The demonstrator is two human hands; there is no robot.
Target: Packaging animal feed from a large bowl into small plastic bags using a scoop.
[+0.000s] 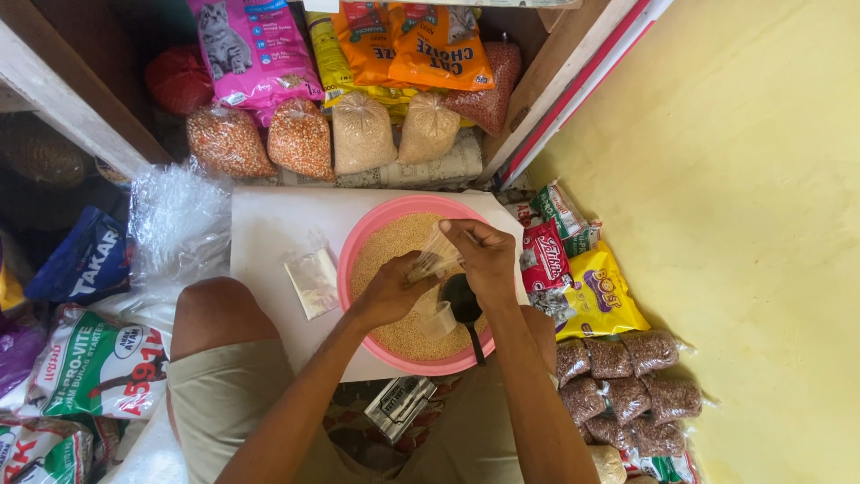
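Both hands (439, 269) hold a clear bag (436, 261) angled upper-right.

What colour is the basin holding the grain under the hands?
Pink. The basin shows best in the head view, with pale yellow grain inside it.

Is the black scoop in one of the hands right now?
No, the black scoop lies in the pink basin on the grain, while both hands hold a small clear plastic bag.

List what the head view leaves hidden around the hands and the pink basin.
- Clear bag: opening hidden by left hand and right hand.
- Black scoop: bowl partly under the right hand.
- Pink basin: near rim covered by forearms.
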